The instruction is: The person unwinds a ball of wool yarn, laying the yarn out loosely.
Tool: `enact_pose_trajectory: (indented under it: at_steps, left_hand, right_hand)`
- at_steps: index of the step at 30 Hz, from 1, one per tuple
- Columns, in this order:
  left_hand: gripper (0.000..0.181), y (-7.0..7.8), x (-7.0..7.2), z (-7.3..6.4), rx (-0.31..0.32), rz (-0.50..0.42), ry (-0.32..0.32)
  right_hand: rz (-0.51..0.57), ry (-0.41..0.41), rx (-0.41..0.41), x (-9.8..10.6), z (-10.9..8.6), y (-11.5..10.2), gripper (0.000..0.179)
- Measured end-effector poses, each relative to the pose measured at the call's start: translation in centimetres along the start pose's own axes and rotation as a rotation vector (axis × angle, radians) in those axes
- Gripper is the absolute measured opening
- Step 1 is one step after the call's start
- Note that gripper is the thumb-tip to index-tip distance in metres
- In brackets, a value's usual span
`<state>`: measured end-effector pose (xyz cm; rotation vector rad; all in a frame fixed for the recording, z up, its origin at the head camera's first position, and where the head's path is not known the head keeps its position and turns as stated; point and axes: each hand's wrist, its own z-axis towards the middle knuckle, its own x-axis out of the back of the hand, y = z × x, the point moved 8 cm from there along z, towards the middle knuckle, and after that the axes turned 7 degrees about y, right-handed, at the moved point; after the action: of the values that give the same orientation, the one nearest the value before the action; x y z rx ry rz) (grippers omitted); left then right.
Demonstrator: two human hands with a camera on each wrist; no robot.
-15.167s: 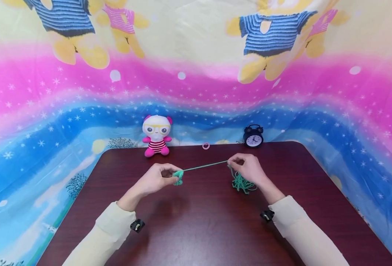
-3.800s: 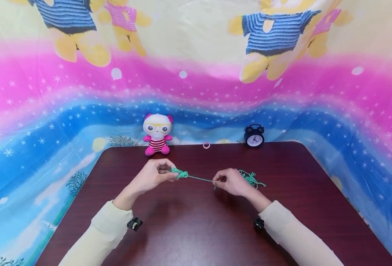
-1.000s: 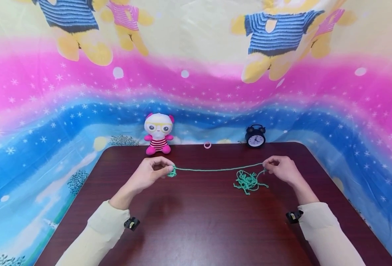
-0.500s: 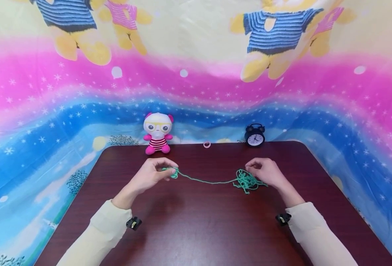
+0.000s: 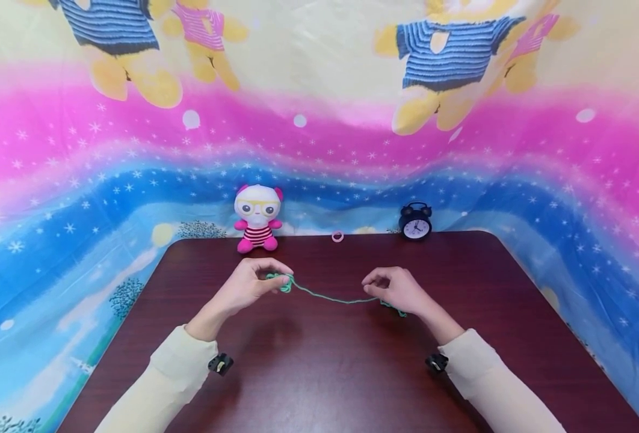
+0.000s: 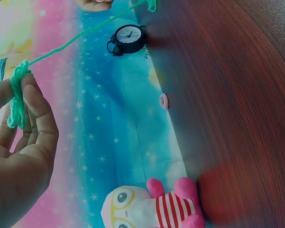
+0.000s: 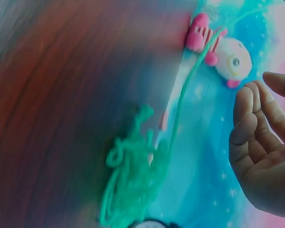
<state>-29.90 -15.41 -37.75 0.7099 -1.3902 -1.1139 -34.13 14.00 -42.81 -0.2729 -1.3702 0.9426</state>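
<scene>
In the head view my left hand (image 5: 246, 282) pinches a small looped bundle of green yarn (image 5: 285, 285) between thumb and fingers. The left wrist view shows this bundle (image 6: 18, 97) folded into loops at the fingertips. A single sagging strand (image 5: 330, 298) runs from it across to the right. My right hand (image 5: 398, 290) is above the loose yarn tangle (image 5: 394, 308), hiding most of it in the head view. In the right wrist view the tangle (image 7: 135, 178) and its strand lie apart from the loosely bent fingers, which hold nothing.
At the back of the dark wooden table (image 5: 319, 373) sits a pink and white plush panda (image 5: 258, 219). A small pink ring (image 5: 338, 237) lies near the back edge, and a black alarm clock (image 5: 416, 222) stands to its right. A printed cloth (image 5: 319, 150) hangs behind.
My right hand has let go of the strand, which it held stretched out to the right a second ago, and moved left over the tangle. The strand now sags. The left hand keeps its bundle.
</scene>
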Motion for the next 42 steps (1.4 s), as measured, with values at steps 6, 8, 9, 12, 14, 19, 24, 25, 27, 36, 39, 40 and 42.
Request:
enact_pose_trajectory:
  at_steps: [6,8,9,12,14,19,24,25,27,36,39,40,42]
  left_hand:
    - [0.025,0.1,-0.2,0.2,-0.009,0.002,0.001]
    - [0.025,0.1,-0.2,0.2,-0.011,0.002,0.000]
    - [0.025,0.1,-0.3,0.2,-0.010,0.001,0.000]
    - [0.026,0.2,-0.4,0.3,-0.010,-0.004,-0.002]
    - [0.026,0.2,-0.4,0.3,-0.008,-0.012,-0.003]
    - [0.022,0.1,-0.4,0.3,-0.005,-0.026,-0.005]
    - [0.022,0.2,-0.5,0.2,-0.011,-0.031,-0.012]
    - [0.022,0.2,-0.5,0.2,-0.013,-0.028,-0.014]
    - [0.022,0.3,-0.4,0.2,-0.018,-0.023,-0.015]
    - [0.019,-0.2,-0.7,0.0,0.002,0.007,-0.078]
    - [0.022,-0.4,-0.9,-0.1,-0.002,0.008,-0.107]
    - [0.022,-0.4,-0.9,-0.1,-0.002,0.011,-0.114]
    - [0.023,-0.4,-1.0,-0.2,-0.008,0.024,-0.126]
  right_hand:
    - [0.008,-0.056,0.065,-2.2,0.2,-1.6,0.008]
    - [0.014,-0.073,0.083,-2.9,0.3,-2.0,0.009]
    - [0.016,-0.082,0.088,-3.2,0.3,-2.2,0.009]
    - [0.010,-0.101,0.108,-4.2,0.4,-2.8,0.011]
    - [0.006,-0.110,0.110,-4.7,0.4,-3.1,0.011]
    - [-0.004,-0.133,0.104,-5.8,0.6,-3.3,0.011]
    - [-0.045,-0.127,0.125,-6.1,0.6,-3.0,0.010]
    - [-0.051,-0.122,0.130,-6.1,0.6,-2.9,0.009]
    - [-0.055,-0.112,0.136,-5.9,0.7,-2.8,0.008]
    - [-0.060,0.023,0.061,-1.8,1.4,-1.1,0.007]
    - [-0.065,0.085,0.024,0.2,1.7,-0.5,0.007]
    - [-0.068,0.106,0.013,0.9,1.8,-0.3,0.008]
    - [-0.057,0.146,-0.008,2.2,1.9,-0.2,0.006]
